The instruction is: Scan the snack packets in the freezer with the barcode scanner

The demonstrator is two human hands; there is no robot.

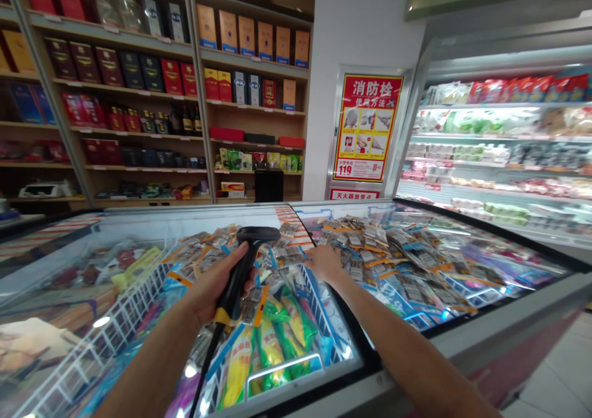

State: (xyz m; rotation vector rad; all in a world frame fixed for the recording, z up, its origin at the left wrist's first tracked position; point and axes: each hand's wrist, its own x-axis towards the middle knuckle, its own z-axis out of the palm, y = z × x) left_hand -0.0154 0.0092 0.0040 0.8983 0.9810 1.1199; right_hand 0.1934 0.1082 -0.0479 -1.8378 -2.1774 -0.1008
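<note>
My left hand (pixel 222 282) is wrapped round the handle of a black and yellow barcode scanner (pixel 237 276), its head pointing away and its cable hanging down. Just below those fingers is a small grey packet with an orange edge (pixel 253 306); whether they touch it I cannot tell. My right hand (pixel 324 262) reaches over the freezer's glass top, fingers drawn together at the edge of a small grey packet (pixel 290 256). Many similar flat packets (pixel 361 239) with orange or blue edges lie in heaps on the glass on both sides.
Under the glass, a white wire basket (pixel 319 301) holds yellow-green corn packs (pixel 271 344). A dark frame bar (pixel 354 325) divides the freezer lids. Behind stand shelves of boxed goods (pixel 245 32), a red fire-hydrant poster (pixel 369 128) and a lit chiller (pixel 499 134).
</note>
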